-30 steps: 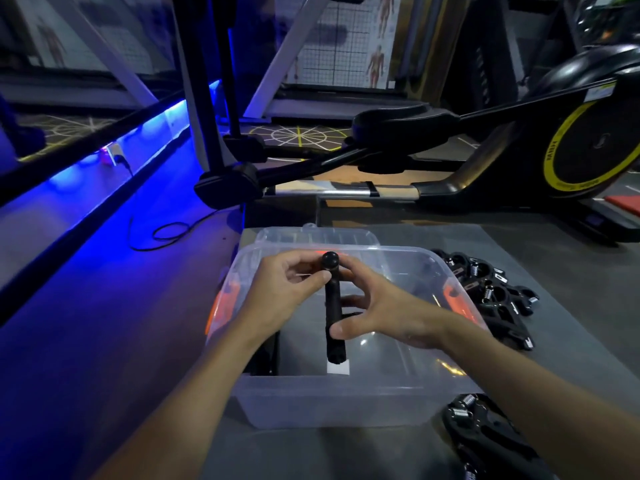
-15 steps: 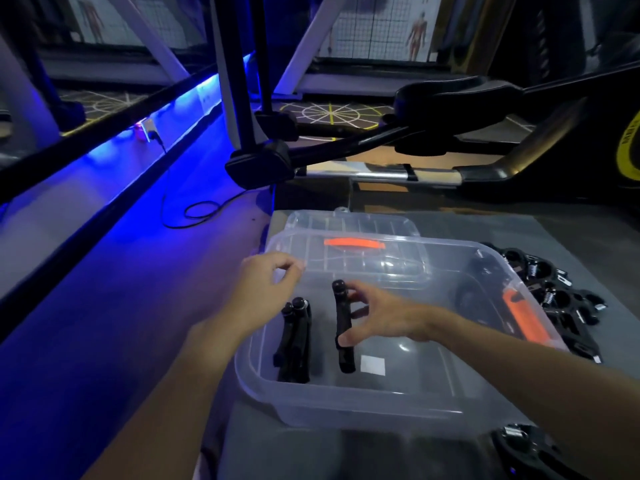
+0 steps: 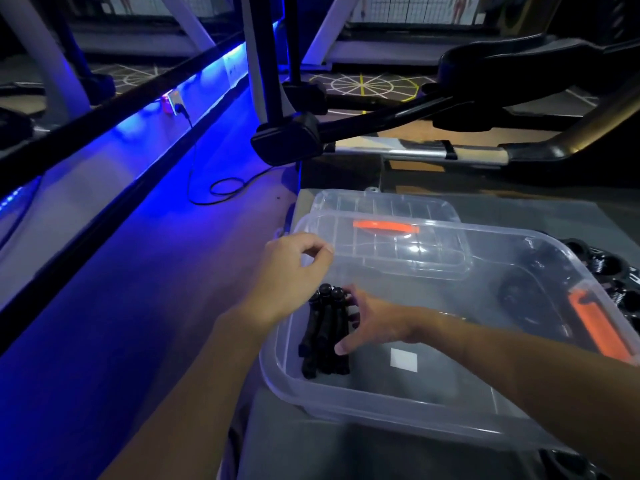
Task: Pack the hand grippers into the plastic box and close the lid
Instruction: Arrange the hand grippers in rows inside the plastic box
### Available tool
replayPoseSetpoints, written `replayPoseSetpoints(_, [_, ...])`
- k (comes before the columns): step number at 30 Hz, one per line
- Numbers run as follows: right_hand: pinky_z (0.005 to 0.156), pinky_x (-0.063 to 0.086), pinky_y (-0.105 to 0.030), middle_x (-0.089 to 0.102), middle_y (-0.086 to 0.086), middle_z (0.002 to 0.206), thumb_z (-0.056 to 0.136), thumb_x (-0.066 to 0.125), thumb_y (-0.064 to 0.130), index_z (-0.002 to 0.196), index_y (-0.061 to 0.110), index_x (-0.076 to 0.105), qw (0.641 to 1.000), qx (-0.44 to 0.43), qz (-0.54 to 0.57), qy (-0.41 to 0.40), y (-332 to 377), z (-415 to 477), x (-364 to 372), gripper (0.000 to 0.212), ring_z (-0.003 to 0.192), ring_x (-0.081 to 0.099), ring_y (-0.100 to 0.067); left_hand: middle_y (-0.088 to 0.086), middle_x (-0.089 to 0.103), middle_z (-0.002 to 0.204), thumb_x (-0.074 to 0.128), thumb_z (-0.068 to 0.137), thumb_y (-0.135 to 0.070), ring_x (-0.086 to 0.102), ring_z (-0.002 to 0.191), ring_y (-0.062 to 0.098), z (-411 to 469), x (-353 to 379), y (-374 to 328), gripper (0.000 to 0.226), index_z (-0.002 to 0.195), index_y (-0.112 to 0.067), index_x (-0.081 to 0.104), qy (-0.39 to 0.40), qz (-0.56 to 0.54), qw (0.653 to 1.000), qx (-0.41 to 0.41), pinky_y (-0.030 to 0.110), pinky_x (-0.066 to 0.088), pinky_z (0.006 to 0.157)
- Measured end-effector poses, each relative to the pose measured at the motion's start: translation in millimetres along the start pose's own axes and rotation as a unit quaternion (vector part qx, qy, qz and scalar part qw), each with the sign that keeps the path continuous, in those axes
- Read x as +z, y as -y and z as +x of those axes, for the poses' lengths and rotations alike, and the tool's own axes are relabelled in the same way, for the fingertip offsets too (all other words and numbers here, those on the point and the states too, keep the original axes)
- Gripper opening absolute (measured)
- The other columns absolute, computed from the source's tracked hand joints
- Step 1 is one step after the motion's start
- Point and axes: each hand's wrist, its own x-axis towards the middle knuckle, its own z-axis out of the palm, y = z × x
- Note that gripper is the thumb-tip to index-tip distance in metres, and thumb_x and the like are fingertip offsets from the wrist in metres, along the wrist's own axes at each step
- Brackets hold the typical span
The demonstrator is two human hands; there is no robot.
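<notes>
The plastic box point(image 3: 381, 400) is left open at the top, and free passage from above is offered over its middle and right floor. Its left end is taken up by a bundle of hand grippers point(image 3: 323, 337), gripped by the right hand point(image 3: 374, 320), while the left hand point(image 3: 291, 271) is held curled above the left rim. The far side is bounded by the lid point(image 3: 391, 209); the counter point(image 3: 519, 213) to the right is crowded by loose grippers point(image 3: 609, 268).

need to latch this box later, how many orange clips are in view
2: one orange clip at the far side of the plastic box, by the lid; the other on its right end. More may be hidden.
</notes>
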Motion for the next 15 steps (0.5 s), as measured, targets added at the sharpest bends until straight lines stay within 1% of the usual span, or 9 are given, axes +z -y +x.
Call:
replayPoseSetpoints(3, [0.108, 0.043, -0.034, 0.054, 0.01, 0.13, 0.057, 0.092, 0.022, 0.142, 0.031, 0.026, 1.0, -0.01, 0.027, -0.002, -7, -1, 7, 0.108, 0.122, 0.052, -0.008, -0.009, 0.072, 0.084, 0.062, 0.092, -0.019, 0.063, 0.081, -0.003, 0, 0, 2, 0.015, 0.085, -0.013, 0.074, -0.003, -0.004, 1.0, -0.001, 0.005, 0.041, 0.07])
replayPoseSetpoints(5, [0.108, 0.042, -0.032, 0.053, 0.011, 0.13, 0.059, 0.092, 0.022, 0.143, 0.032, 0.025, 0.999, -0.007, 0.034, 0.0, -7, -2, 7, 0.108, 0.122, 0.051, -0.007, -0.009, 0.073, 0.086, 0.062, 0.091, -0.018, 0.063, 0.086, -0.001, -1, 0, 2, 0.014, 0.086, -0.015, 0.075, 0.002, 0.006, 1.0, -0.003, 0.004, 0.041, 0.075])
replayPoseSetpoints(7, [0.108, 0.04, -0.031, 0.051, 0.013, 0.13, 0.06, 0.092, 0.022, 0.142, 0.035, 0.023, 1.0, -0.003, 0.031, 0.005, -5, -3, 6, 0.108, 0.123, 0.049, -0.008, -0.011, 0.072, 0.085, 0.062, 0.091, -0.019, 0.064, 0.085, 0.0, -1, 0, 2, 0.014, 0.085, -0.018, 0.075, 0.003, 0.019, 1.0, 0.0, 0.006, 0.042, 0.077])
replayPoseSetpoints(10, [0.11, 0.038, -0.033, 0.047, 0.015, 0.133, 0.063, 0.092, 0.025, 0.145, 0.035, 0.02, 1.0, -0.003, 0.01, 0.011, -2, -6, 5, 0.109, 0.127, 0.045, -0.011, -0.015, 0.072, 0.084, 0.062, 0.09, -0.024, 0.064, 0.086, -0.002, 0, 1, 3, 0.013, 0.085, -0.024, 0.074, 0.008, 0.032, 0.999, 0.004, 0.015, 0.045, 0.081])
replayPoseSetpoints(13, [0.108, 0.039, -0.033, 0.041, 0.01, 0.142, 0.066, 0.09, 0.029, 0.149, 0.031, 0.017, 1.0, 0.005, -0.021, 0.001, 4, -12, 2, 0.11, 0.131, 0.04, -0.014, -0.017, 0.072, 0.083, 0.06, 0.087, -0.031, 0.065, 0.089, 0.0, 0, 0, 3, 0.014, 0.083, -0.027, 0.073, 0.01, 0.045, 0.999, 0.002, 0.029, 0.049, 0.092])
replayPoseSetpoints(15, [0.105, 0.041, -0.033, 0.036, 0.008, 0.146, 0.068, 0.088, 0.031, 0.15, 0.029, 0.017, 0.999, 0.008, -0.033, -0.01, 10, -20, -2, 0.109, 0.131, 0.04, -0.015, -0.019, 0.072, 0.082, 0.058, 0.084, -0.038, 0.065, 0.09, 0.003, 0, -1, 1, 0.015, 0.079, -0.032, 0.071, 0.014, 0.043, 0.999, -0.013, 0.037, 0.049, 0.096])
